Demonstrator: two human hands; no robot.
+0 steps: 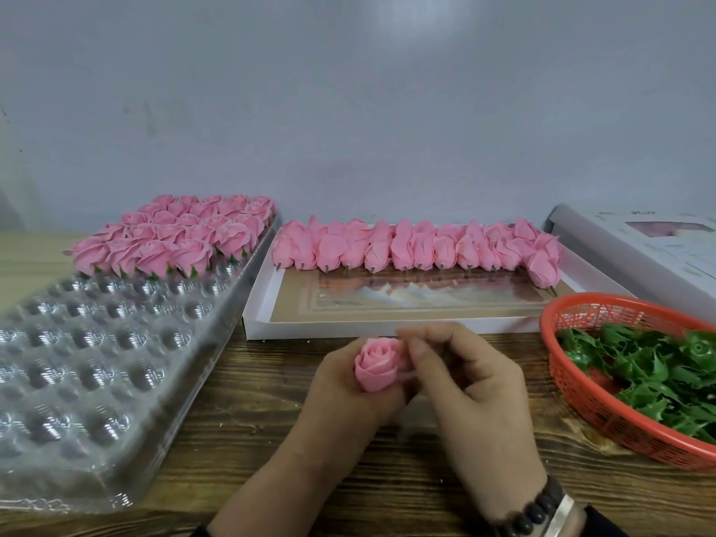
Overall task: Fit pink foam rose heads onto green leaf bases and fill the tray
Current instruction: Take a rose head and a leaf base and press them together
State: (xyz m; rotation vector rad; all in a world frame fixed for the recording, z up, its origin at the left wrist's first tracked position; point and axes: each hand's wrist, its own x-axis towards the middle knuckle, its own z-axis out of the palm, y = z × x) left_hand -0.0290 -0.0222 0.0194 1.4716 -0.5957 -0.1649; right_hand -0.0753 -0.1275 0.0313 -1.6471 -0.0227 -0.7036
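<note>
My left hand [341, 397] grips a pink foam rose head [376, 364] from below, bloom facing up, just above the wooden table. My right hand [465, 385] is beside it, its blurred fingertips pinching at the rose's right side. Whether a leaf base sits under the rose is hidden by my fingers. The clear plastic tray [97, 362] lies to the left, its far rows filled with finished roses [174, 238] on green bases, its near cups bare. Loose green leaf bases [651, 366] fill the red basket.
A white shallow box [348, 323] behind my hands holds a row of pink rose heads [418, 246] lying on their sides. The red mesh basket [581, 389] stands at the right. A white box lid [651, 250] lies at the far right. A wall stands behind.
</note>
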